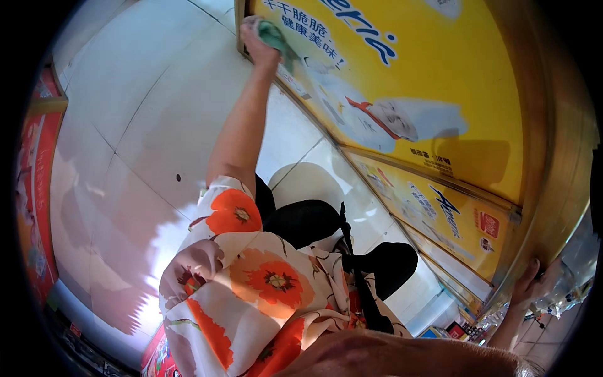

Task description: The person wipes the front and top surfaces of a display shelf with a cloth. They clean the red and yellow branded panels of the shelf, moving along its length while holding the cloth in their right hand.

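Note:
My left hand (259, 40) holds a crumpled green cloth (273, 37) against the lower corner of a yellow printed panel (452, 61). That panel forms the front of a display counter and bears writing and a picture of a figure in a white chef's hat. Blur softens the cloth's trailing end. Far to the right, my right hand (537, 280) grips the counter's wood-coloured top edge (551, 179), its thumb on the near side. Some of its fingers are hard to make out beside clear plastic packaging (572, 278).
My black-clad knees (306, 221) are bent close to the counter on a pale tiled floor (141, 122). A second yellow panel (433, 207) continues along the counter front. A red printed display front (37, 188) stands at the far left. Coloured boxes (452, 330) lie low at the right.

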Demonstrator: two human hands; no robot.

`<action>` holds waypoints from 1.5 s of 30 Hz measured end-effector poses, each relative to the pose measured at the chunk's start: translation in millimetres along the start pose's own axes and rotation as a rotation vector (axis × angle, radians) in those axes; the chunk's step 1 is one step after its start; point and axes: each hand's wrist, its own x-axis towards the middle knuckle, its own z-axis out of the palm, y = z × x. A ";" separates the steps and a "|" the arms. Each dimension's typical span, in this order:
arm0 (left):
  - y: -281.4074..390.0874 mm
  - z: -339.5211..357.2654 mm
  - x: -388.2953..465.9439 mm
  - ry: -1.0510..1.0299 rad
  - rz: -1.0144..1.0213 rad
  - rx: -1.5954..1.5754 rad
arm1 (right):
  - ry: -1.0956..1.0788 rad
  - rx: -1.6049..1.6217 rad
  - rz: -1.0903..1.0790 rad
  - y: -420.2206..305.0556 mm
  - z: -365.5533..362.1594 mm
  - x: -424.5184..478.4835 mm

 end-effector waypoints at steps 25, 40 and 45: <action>131.4 11.0 -227.9 -0.340 -0.877 -0.352 | 0.016 -0.069 0.016 11.7 -0.3 -10.8; 107.7 -20.1 -203.1 -0.537 -0.771 -0.444 | 0.020 -0.031 0.053 5.1 0.6 -4.8; 62.2 -26.5 -211.5 -0.590 -0.730 -0.167 | 0.033 -0.001 0.028 11.5 0.4 -5.3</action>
